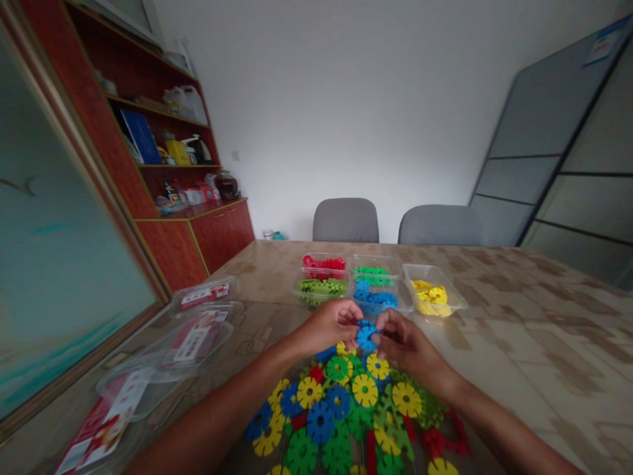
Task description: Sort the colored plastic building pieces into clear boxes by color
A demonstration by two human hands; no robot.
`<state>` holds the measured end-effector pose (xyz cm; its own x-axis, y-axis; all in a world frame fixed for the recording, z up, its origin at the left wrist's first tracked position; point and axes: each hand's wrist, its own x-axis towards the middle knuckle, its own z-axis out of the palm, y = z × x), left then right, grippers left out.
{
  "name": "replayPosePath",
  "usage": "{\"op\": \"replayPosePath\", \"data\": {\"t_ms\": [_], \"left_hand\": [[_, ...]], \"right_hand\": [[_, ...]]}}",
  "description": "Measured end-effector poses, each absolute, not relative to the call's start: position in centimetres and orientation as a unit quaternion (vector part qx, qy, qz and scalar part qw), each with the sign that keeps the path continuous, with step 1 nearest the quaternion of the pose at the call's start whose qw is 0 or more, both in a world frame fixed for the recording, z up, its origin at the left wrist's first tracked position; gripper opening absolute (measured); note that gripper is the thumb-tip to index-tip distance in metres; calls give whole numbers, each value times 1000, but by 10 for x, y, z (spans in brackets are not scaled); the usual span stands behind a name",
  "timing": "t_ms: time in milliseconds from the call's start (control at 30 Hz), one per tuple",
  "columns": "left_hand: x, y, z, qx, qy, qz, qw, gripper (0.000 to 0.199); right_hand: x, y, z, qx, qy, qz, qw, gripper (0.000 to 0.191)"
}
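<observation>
A blue notched plastic disc (pixel 366 336) is held up between my two hands, just above a mixed pile. My left hand (pixel 337 322) pinches its left edge with curled fingers. From the other side, my right hand (pixel 403 340) grips its right edge between thumb and fingers. Whether a second blue disc sits behind it, I cannot tell. Below lie loose notched pieces, among them a yellow disc (pixel 364 390), a dark blue disc (pixel 321 422), a green disc (pixel 301 452) and a red piece (pixel 433 441).
Beyond my hands stand clear tubs of sorted pieces: red (pixel 324 265), olive green (pixel 322 287), bright green (pixel 373 275), blue (pixel 376 301) and yellow (pixel 431 297). Clear lids with labels (pixel 198 338) lie at the left. Two grey chairs (pixel 345 220) stand behind the table.
</observation>
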<state>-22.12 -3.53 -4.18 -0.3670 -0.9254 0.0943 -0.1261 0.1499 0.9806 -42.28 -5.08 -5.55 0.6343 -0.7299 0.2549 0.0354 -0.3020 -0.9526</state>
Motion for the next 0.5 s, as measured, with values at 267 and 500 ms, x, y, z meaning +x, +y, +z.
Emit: {"op": "replayPosePath", "data": {"t_ms": [267, 500], "left_hand": [[-207, -44, -31, 436, -633, -428, 475, 37], [-190, -44, -26, 448, -664, -395, 450, 32]], "right_hand": [[-419, -118, -30, -708, 329, -395, 483, 47], [-422, -145, -28, -722, 371, -380, 444, 29]]}}
